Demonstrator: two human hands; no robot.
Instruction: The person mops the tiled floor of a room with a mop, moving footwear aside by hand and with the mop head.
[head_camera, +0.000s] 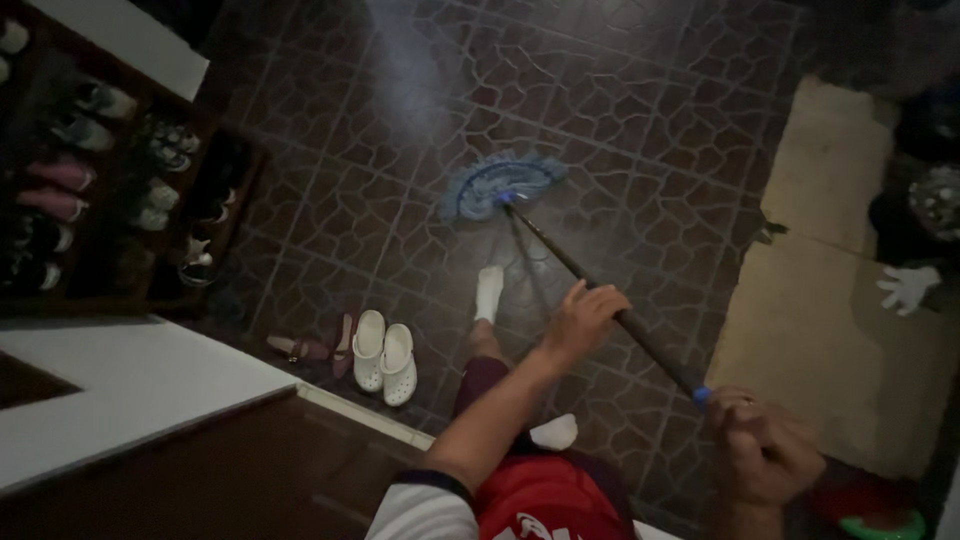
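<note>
Both hands grip the mop (505, 190): left hand (583, 322) closed mid-shaft, right hand (765, 450) fisted at the top end. Its soft blue head rests on the tiled floor (350, 180) at twelve o'clock; the stiff, light pole probably steers best with hands spread.

I saw the mop (590, 275), dark-handled with a round blue head, slanted across the tiled floor (350, 200), head flat beyond my socked foot (488, 292).
</note>
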